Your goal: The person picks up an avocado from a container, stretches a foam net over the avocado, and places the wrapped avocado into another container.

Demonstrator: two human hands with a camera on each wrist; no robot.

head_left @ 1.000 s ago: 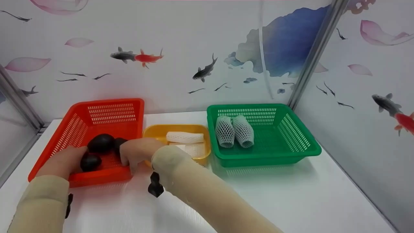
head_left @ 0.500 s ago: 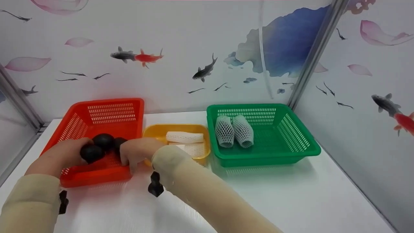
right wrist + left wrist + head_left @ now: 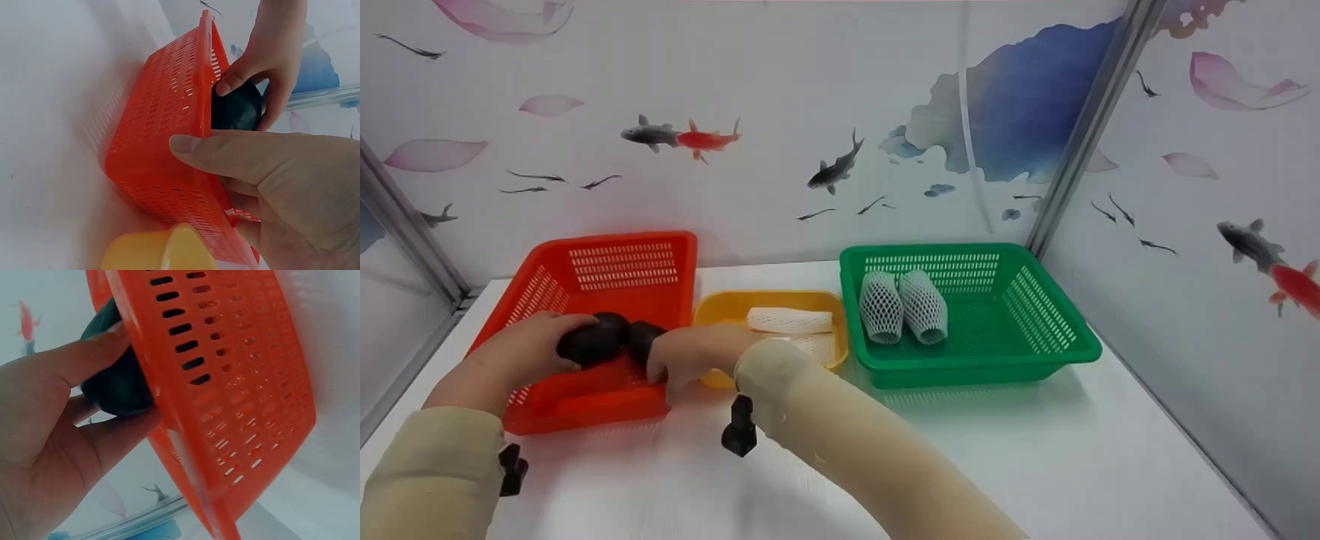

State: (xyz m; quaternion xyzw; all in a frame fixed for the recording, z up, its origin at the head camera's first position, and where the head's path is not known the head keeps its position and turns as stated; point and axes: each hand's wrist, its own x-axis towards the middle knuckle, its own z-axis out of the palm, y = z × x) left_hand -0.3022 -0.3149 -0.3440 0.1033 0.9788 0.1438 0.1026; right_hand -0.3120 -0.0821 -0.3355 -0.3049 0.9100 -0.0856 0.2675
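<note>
My left hand [image 3: 536, 337] reaches over the left side of the red basket [image 3: 634, 266] and grips a dark green oval fruit [image 3: 585, 345], smooth and avocado-like. In the left wrist view, the thumb and fingers lie on opposite sides of this fruit [image 3: 121, 385], just behind the basket rim. Another dark fruit [image 3: 643, 339] lies between the two hands, partly hidden; a further dark shape overlaps the held one behind. My right hand [image 3: 690, 354] grips the basket's front right corner. Its thumb [image 3: 191, 145] presses the outside of the rim while its fingers go inside.
Beside the red basket stands a yellow tub [image 3: 720, 300] holding white foam net sleeves [image 3: 789, 320], partly behind the right forearm. Further right, a green basket [image 3: 997, 367] holds two net-sleeved items [image 3: 881, 307]. White wall panels close off the back and sides.
My left hand has lifted away from the basket's front left and moved right with the dark fruit, bringing it against the others. My right hand keeps its place on the rim.
</note>
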